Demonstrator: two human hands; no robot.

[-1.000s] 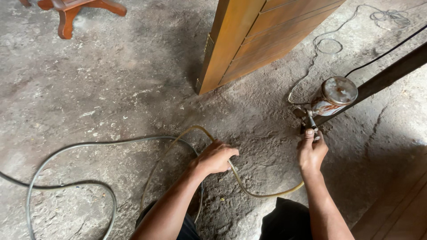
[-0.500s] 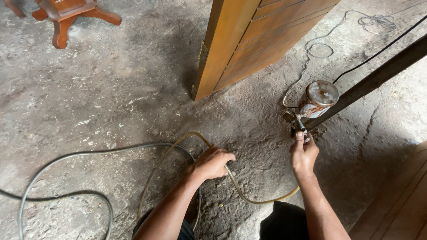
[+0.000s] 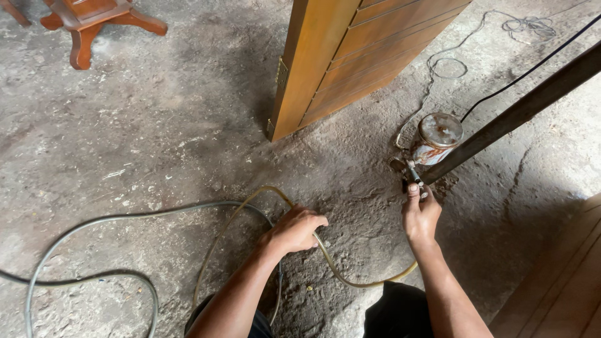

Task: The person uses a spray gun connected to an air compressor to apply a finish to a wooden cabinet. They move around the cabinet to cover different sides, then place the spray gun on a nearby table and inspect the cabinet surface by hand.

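Down on the floor point(image 3: 125, 144), we close our left hand point(image 3: 295, 230) round the yellow hose point(image 3: 332, 266) to steady it, while our right hand point(image 3: 421, 213) pinches the spray gun point(image 3: 414, 175) fitting at one o'clock, beside its cup point(image 3: 437, 138).

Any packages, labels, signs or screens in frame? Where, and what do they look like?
No signs, screens or readable labels.
One container: round metal can on the concrete floor, past the right hand, against the dark slanted beam; silver, rust-stained lid, orange-white side.
Left hand grips the yellowish hose, no markings visible.
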